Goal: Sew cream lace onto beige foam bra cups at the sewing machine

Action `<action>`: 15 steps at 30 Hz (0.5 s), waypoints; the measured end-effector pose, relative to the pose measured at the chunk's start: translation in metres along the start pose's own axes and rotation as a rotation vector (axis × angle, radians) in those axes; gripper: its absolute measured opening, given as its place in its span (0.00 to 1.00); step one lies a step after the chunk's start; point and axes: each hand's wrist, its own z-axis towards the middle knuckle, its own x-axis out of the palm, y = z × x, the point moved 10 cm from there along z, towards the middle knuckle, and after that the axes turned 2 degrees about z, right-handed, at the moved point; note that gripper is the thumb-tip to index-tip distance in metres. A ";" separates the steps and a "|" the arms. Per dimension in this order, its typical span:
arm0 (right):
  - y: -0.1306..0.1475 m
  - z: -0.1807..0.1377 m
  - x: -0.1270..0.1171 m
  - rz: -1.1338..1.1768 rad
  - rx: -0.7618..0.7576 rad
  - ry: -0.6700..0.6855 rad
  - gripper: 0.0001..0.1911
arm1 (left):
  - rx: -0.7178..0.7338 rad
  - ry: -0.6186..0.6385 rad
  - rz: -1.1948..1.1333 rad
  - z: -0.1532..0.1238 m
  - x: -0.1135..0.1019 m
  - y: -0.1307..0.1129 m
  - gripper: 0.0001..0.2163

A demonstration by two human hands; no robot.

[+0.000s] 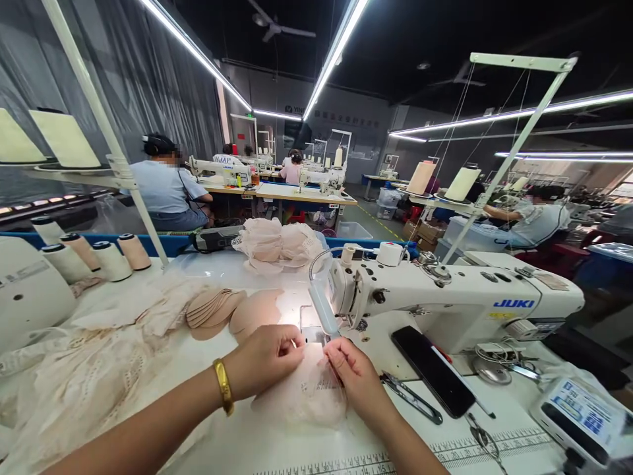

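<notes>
My left hand (267,359) and my right hand (352,373) both pinch a pale pink lace piece (306,396) lying on the white table in front of the needle of a white JUKI sewing machine (445,297). The left hand's fingers are curled on the lace's far edge; a gold bracelet (223,386) sits on that wrist. The right hand's fingertips press the lace close to the presser foot (316,333).
A fan of beige bra pads (217,307) and a lace heap (84,369) lie left. A bag of pads (277,244) sits behind. Thread cones (99,257), a black phone (432,369), snips (410,396) and a control panel (578,412) surround the machine. Other people sew at tables behind.
</notes>
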 end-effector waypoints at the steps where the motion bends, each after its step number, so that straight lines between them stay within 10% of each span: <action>1: 0.000 0.000 0.001 0.007 -0.002 0.004 0.26 | -0.011 0.023 -0.027 0.001 0.011 -0.001 0.10; 8: 0.006 -0.004 0.006 0.047 -0.041 0.016 0.23 | 0.139 -0.041 0.045 0.015 0.023 -0.020 0.15; 13: 0.034 -0.022 0.000 -0.095 -0.158 -0.061 0.12 | 0.272 0.229 0.037 0.016 0.027 -0.024 0.08; 15: 0.049 -0.035 -0.003 -0.201 -0.249 -0.167 0.09 | 0.245 0.155 0.064 0.011 0.014 -0.016 0.06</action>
